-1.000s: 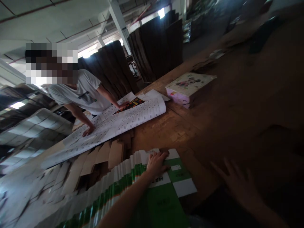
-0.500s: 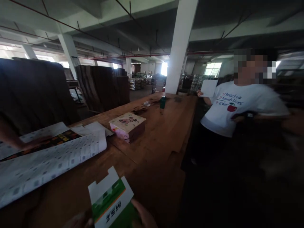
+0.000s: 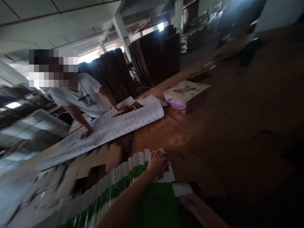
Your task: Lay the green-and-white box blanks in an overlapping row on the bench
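A row of flattened green-and-white cartons (image 3: 116, 180) overlaps along the near table, partly blurred. The front carton (image 3: 161, 202) has a broad green panel and white flaps. My left hand (image 3: 156, 163) reaches across the row, its fingers bent over that carton's upper end. Lower right, my right hand (image 3: 193, 204) is at the carton's right edge, below a white flap, with its fingers closed against the edge. Dim light and blur hide its fingertips.
Across the wooden table (image 3: 152, 136), a co-worker (image 3: 87, 95) leans with both hands on large printed sheets (image 3: 133, 120). A cartoon-printed box (image 3: 186, 93) stands to the right. Brown cardboard pieces (image 3: 102, 158) lie beside the carton row. Tall dark stacks (image 3: 154, 57) stand behind.
My view has swung left and down, so the co-worker opposite appears and the standing person on the right is gone. The carton in my hands has come to the end of the row.
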The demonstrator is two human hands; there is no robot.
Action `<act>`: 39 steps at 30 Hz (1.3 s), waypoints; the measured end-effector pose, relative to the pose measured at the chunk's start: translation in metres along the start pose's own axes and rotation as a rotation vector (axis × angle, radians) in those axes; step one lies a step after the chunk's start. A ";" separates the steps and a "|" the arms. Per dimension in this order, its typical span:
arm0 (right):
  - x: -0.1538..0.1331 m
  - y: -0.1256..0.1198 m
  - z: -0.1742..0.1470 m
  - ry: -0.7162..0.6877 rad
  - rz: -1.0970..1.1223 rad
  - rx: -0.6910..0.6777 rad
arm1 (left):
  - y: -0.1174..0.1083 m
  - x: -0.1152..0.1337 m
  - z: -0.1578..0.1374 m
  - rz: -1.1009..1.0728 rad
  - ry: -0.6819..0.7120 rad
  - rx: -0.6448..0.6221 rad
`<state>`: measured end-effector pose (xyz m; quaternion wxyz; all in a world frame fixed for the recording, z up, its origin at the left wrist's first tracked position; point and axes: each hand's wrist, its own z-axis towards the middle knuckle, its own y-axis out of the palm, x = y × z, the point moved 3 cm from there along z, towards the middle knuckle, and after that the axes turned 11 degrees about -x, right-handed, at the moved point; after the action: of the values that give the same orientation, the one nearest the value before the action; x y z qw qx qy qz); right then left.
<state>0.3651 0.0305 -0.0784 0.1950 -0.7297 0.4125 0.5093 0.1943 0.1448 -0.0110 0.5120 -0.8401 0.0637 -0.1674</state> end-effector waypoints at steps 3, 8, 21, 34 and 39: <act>0.040 -0.041 -0.013 0.204 0.134 0.171 | 0.000 -0.003 0.001 -0.013 -0.002 -0.011; 0.040 -0.097 -0.026 0.033 -0.073 0.582 | -0.006 -0.008 0.003 -0.015 -0.016 -0.046; 0.078 -0.041 0.041 -0.455 -0.585 0.258 | -0.003 -0.013 0.008 -0.094 -0.071 -0.065; 0.057 -0.042 0.029 -0.442 -0.757 0.277 | -0.001 -0.008 0.011 -0.030 -0.044 -0.090; 0.023 -0.066 0.015 -0.253 -0.806 0.126 | -0.001 -0.004 0.015 0.002 -0.053 -0.110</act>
<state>0.4124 0.0699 -0.1143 0.4715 -0.7511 0.0975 0.4516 0.1955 0.1590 -0.0172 0.4665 -0.8711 0.0602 -0.1409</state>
